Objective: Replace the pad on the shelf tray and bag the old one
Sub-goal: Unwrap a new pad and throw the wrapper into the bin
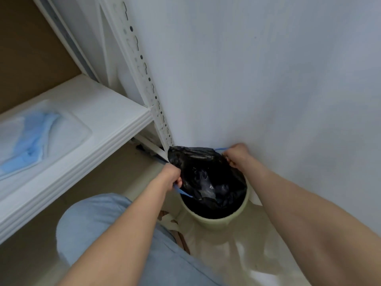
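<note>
Step in hand looks like the bagging end of the task: closing the bag [202, 172], black, which sits in a pale bin [214, 221] on the floor at the foot of the wall [268, 79], right of the shelf [115, 104]. Both hands pull a blue drawstring [183, 191]. The left hand [172, 176] is at the near-left of the bag mouth, fingers curled round the cord, which trails out below the fist. The right hand [237, 154] is at the far-right of the mouth, fist closed on the other end of the cord (only a short blue bit shows above the knuckles). Both forearms reach forward and down from a crouch, 1 knee [92, 219] low at near-left. The bag top is bunched up above the bin rim, mouth partly gathered and not tied. The old pad is not visible; judged to be inside the bag, cannot confirm. On the left, the tray [82, 124] on the shelf holds a blue-and-white pad [35, 141], lying rumpled rather than flat. Next move likely calls for pulling the 2 cord ends apart to cinch the mouth, then knotting and lifting the bag clear of the bin. The tray pad may need smoothing after.
</note>
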A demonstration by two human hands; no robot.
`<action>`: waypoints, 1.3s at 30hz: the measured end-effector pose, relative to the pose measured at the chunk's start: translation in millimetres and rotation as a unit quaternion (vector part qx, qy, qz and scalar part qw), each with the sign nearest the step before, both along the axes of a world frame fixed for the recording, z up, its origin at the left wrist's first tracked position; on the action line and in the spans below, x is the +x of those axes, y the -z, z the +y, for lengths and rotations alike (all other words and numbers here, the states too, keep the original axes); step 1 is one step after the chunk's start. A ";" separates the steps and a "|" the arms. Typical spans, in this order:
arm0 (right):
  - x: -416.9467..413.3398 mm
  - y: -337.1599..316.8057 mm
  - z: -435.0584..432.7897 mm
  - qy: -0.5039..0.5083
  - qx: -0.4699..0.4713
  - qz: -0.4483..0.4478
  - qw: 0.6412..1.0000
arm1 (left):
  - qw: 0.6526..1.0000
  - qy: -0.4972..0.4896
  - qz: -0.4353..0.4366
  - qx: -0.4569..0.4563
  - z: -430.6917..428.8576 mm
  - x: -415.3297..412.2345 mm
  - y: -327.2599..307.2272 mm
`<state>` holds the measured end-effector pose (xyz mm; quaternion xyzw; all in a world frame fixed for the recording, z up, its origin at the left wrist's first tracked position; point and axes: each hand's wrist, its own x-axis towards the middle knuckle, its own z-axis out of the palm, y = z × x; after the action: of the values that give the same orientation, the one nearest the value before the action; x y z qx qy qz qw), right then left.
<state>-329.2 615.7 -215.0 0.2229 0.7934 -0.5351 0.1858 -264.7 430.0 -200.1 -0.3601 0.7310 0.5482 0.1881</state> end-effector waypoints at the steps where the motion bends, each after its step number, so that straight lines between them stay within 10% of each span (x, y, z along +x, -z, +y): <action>1: -0.8 -5.3 2.4 0.010 0.024 0.030 0.999 | 1.000 -0.008 0.002 -0.015 -5.2 -2.7 -2.0; 12: 10.9 -21.8 1.3 -0.036 0.019 0.003 0.999 | 0.992 0.107 -0.070 -0.013 -24.4 22.7 -16.8; 23: 58.5 20.1 0.6 -0.283 0.276 -0.153 0.906 | 0.989 0.127 -0.077 -0.014 10.6 43.3 20.6; 26: 54.5 23.1 4.8 -0.217 0.313 -0.057 0.923 | 0.999 0.030 -0.020 -0.007 6.6 33.2 15.4; 32: 22.5 -17.2 9.6 0.096 0.022 -0.022 0.995 | 0.994 -0.090 0.026 -0.054 -24.1 15.7 -14.4; 39: 34.5 -25.9 30.7 0.038 0.217 0.055 0.974 | 0.987 -0.045 0.008 -0.157 -49.6 17.6 -38.2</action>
<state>-294.7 646.4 -189.2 0.2580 0.8904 -0.3686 0.0688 -247.1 380.4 -162.0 -0.4132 0.7923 0.4381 0.0982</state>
